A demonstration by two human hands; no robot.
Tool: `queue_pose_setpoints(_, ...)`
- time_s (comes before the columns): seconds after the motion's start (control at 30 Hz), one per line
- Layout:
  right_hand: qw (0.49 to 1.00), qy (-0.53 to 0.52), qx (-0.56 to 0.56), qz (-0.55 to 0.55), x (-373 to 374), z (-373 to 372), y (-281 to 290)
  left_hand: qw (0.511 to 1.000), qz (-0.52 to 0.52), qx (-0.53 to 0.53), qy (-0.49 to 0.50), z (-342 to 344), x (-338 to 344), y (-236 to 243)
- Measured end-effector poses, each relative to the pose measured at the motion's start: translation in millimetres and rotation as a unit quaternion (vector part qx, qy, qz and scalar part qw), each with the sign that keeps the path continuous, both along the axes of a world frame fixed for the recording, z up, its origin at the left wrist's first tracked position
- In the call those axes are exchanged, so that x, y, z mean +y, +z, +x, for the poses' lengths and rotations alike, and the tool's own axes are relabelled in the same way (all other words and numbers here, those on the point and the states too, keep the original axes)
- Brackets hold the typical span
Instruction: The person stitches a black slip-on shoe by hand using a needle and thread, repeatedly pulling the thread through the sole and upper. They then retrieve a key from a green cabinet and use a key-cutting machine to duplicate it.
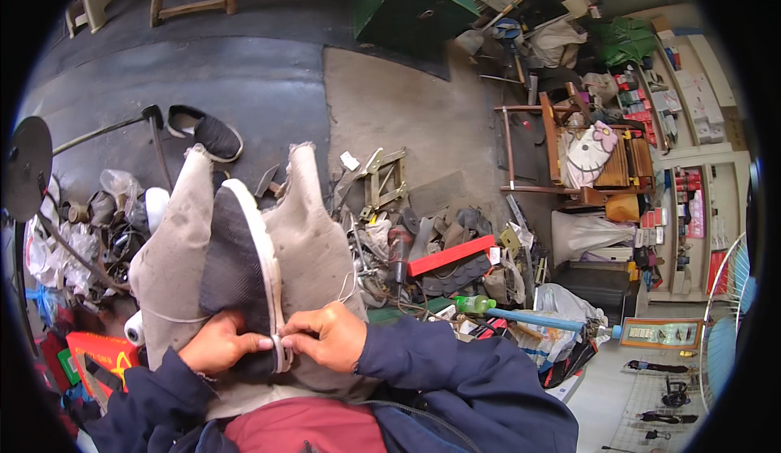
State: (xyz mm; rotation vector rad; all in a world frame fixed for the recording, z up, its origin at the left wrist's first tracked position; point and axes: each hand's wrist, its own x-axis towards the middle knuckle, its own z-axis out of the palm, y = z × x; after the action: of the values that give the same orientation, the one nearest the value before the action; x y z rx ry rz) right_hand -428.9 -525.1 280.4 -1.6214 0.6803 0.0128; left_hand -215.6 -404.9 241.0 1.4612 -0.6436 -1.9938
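Note:
A dark, textured shoe (236,249) with a white sole edge lies tilted on its side across my lap, toe pointing away from me. My left hand (221,344) grips its near end, thumb pressed by the sole edge. Against the white sole at that same end, my right hand (332,337) is closed in a pinch; what sits between its fingertips is too small to make out. Under the shoe, a stained grey apron (175,262) covers both my legs. A thin pale thread (348,288) loops out beside my right hand, and another pale strand crosses the apron on the left.
Another black shoe (210,134) lies on the floor ahead. To the right are a power tool (399,249), a long red box (451,255) and a green-capped bottle (474,304) among scraps. An orange-red box (102,359) stands at left, below a black metal stand (106,137).

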Motion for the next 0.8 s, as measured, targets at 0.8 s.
queue_pose_setpoints(0.8, 0.994, -0.051, -0.029, 0.087, -4, -25, -1, 0.926, -0.238, -0.253, 0.145, -4, 35, 47)
